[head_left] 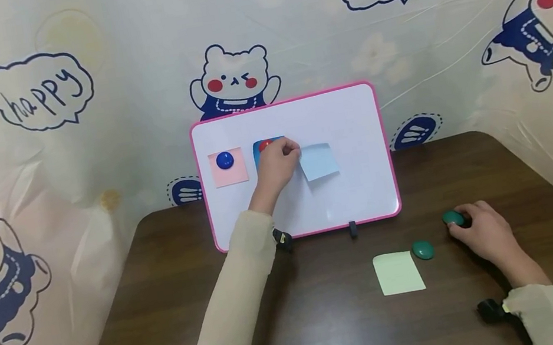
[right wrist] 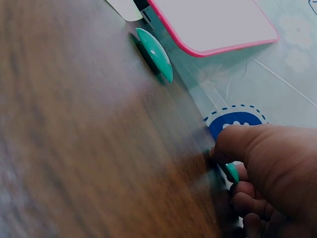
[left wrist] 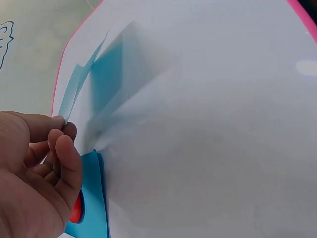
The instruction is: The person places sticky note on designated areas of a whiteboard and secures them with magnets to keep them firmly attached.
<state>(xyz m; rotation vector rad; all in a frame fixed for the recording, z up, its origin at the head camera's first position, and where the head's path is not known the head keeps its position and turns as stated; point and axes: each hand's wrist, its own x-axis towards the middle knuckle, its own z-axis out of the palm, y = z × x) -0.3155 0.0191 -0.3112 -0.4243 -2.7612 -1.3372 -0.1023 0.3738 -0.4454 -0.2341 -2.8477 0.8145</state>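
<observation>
Between thumb and fingertip, my left hand [head_left: 278,166] pinches the left edge of a light blue sticky note [head_left: 319,161] in front of the whiteboard [head_left: 354,119]. In the left wrist view the note [left wrist: 79,89] stands off the board, its reflection showing on the glossy surface. Behind that hand, a darker blue note [left wrist: 91,198] bears a red magnet [head_left: 264,145], partly hidden. My right hand [head_left: 489,233] grips a green round magnet [head_left: 452,218] at the tabletop. A second green magnet [head_left: 423,250] lies beside a pale green sticky note [head_left: 399,273].
At the board's left side a pink note [head_left: 230,174] is under a blue magnet [head_left: 224,160]. The pink-framed board leans back on small black feet [head_left: 353,229] on a brown wooden table [head_left: 333,337]. A cartoon-printed curtain [head_left: 136,98] hangs behind.
</observation>
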